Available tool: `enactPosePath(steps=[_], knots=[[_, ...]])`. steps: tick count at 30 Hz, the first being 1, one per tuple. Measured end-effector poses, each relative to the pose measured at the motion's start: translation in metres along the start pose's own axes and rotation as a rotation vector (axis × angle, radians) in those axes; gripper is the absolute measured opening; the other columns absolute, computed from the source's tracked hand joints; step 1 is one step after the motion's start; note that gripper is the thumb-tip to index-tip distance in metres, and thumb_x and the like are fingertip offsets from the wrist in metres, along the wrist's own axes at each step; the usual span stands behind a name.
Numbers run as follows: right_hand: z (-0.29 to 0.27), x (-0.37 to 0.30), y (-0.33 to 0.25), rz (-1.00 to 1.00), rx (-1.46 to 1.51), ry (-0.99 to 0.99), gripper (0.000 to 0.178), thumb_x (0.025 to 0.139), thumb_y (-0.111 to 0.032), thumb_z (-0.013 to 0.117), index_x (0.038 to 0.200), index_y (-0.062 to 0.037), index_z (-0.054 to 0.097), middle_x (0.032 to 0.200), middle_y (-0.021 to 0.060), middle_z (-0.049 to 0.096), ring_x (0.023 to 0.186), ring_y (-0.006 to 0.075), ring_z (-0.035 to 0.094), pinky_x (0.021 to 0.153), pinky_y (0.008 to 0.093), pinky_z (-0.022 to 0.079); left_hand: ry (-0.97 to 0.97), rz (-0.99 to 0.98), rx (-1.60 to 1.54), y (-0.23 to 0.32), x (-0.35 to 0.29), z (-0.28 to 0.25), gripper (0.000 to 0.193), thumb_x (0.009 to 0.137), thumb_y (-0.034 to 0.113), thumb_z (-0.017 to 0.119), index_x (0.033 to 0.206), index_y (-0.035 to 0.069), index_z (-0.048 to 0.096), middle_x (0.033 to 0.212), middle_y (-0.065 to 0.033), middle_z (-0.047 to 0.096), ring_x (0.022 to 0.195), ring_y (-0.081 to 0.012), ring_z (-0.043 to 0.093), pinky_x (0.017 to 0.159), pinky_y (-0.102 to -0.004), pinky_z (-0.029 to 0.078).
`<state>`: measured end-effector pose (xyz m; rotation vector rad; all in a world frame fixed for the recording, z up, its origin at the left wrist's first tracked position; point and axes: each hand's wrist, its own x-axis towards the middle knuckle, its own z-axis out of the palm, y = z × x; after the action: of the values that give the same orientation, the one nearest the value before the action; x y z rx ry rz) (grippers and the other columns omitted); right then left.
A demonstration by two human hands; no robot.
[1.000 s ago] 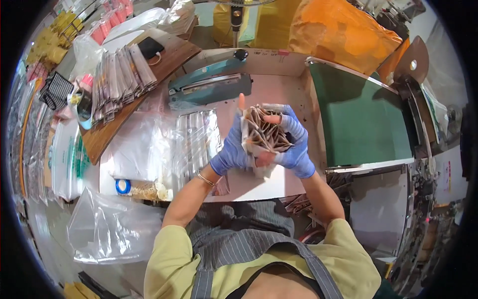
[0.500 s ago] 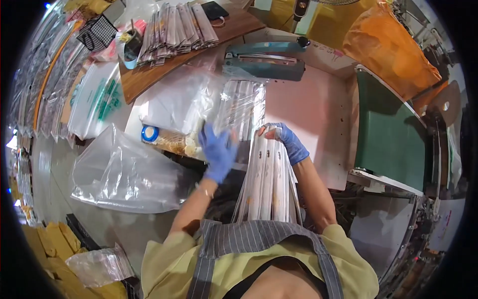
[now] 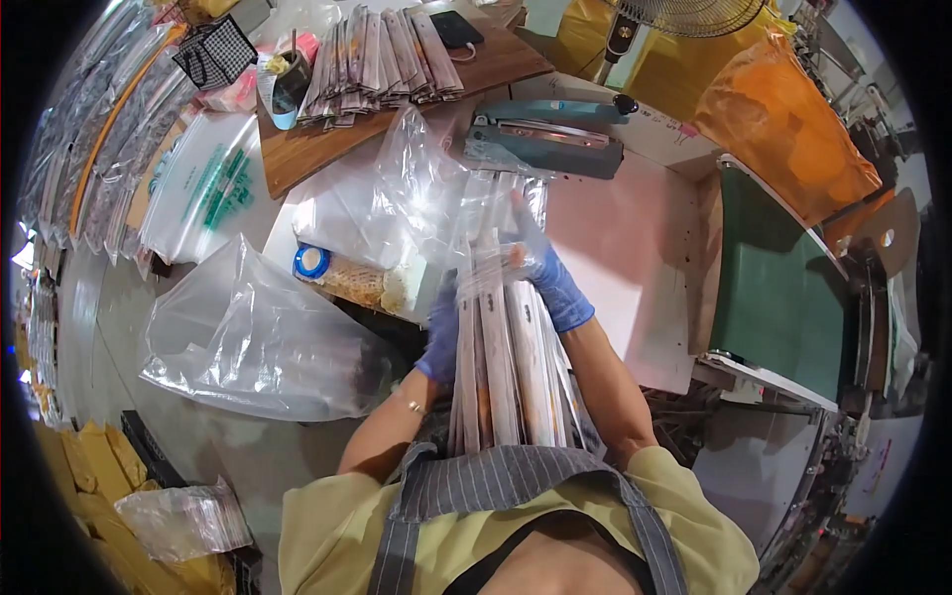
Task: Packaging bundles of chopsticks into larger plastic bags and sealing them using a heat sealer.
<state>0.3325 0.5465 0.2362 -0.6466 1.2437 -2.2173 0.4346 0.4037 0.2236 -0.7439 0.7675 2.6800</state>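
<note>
Both my hands wear blue gloves with bare fingertips. Between them is a bundle of long, thin, pale packets point(image 3: 516, 347), reaching from my apron to the table. Along its left side my left hand point(image 3: 443, 322) closes, its fingers mostly hidden behind the packets. At the upper right, my right hand point(image 3: 553, 280) grips the bundle, thumb across the front; its fingertips are blurred. The bundle's far end meets clear plastic film point(image 3: 421, 169) on the table. Whether that end is inside the film or beneath it, I cannot tell.
A grey-green bag sealer point(image 3: 555, 139) stands beyond my hands. More packets point(image 3: 382, 59) lie on a brown board point(image 3: 288, 159) with a phone point(image 3: 456, 32). A large clear bag point(image 3: 258, 347) and a blue tape roll point(image 3: 310, 261) are left. A green panel point(image 3: 778, 278) stands right.
My left hand has come from the left, apart and open, to the bundle's left side. The bundle's far end has shifted left and away from me, with my right hand still on it.
</note>
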Motion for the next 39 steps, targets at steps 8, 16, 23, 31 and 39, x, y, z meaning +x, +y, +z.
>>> enactPosePath(steps=[8, 16, 23, 31, 39], knots=[[-0.003, -0.130, 0.001, -0.256, -0.577, 0.631, 0.086, 0.073, -0.048, 0.064, 0.131, 0.0028, 0.025, 0.115, 0.0148, 0.048, 0.106, 0.0194, 0.048, 0.089, 0.0297, 0.041, -0.579, -0.464, 0.211, -0.084, 0.040, -0.010, 0.037, 0.092, 0.029, 0.041, 0.111, -0.001, 0.051, 0.100, -0.0096, 0.058, 0.086, -0.0166, 0.057, 0.076, -0.0271, 0.050], [0.051, -0.268, 0.075, 0.413, 0.143, 0.847, 0.052, 0.092, -0.038, 0.040, 0.128, -0.0007, 0.035, 0.119, 0.0083, 0.046, 0.105, 0.0161, 0.043, 0.090, 0.0295, 0.037, -0.708, 0.360, 1.935, -0.076, -0.020, -0.072, 0.021, 0.089, 0.015, 0.039, 0.097, 0.002, 0.054, 0.087, -0.0151, 0.062, 0.075, -0.0273, 0.060, 0.064, -0.0340, 0.049], [0.021, -0.149, -0.147, -0.125, -1.946, 0.322, 0.016, 0.075, -0.011, 0.059, 0.088, -0.0024, 0.056, 0.076, 0.0152, 0.053, 0.073, 0.0302, 0.056, 0.062, 0.0342, 0.046, -0.575, 1.101, 1.527, 0.040, 0.013, 0.128, 0.019, 0.075, 0.005, 0.057, 0.093, 0.002, 0.055, 0.083, -0.0106, 0.057, 0.068, -0.0204, 0.055, 0.059, -0.0314, 0.044], [0.018, -0.116, -0.236, -0.497, -1.864, 0.604, 0.008, 0.068, -0.005, 0.061, 0.069, -0.0033, 0.053, 0.065, 0.0134, 0.048, 0.064, 0.0299, 0.051, 0.057, 0.0395, 0.041, -0.644, 0.807, 1.778, 0.078, 0.046, 0.227, 0.010, 0.077, 0.000, 0.050, 0.072, -0.001, 0.059, 0.059, -0.0032, 0.057, 0.053, -0.0073, 0.056, 0.048, -0.0208, 0.048], [0.048, -0.095, -0.197, -0.447, -2.233, 0.752, 0.063, 0.069, -0.021, 0.065, 0.122, 0.0019, 0.040, 0.100, 0.0175, 0.048, 0.089, 0.0360, 0.048, 0.081, 0.0433, 0.037, -0.729, 0.908, 1.158, 0.026, -0.002, 0.254, 0.010, 0.077, -0.003, 0.051, 0.072, -0.004, 0.060, 0.066, -0.0047, 0.060, 0.058, -0.0075, 0.058, 0.051, -0.0207, 0.049]])
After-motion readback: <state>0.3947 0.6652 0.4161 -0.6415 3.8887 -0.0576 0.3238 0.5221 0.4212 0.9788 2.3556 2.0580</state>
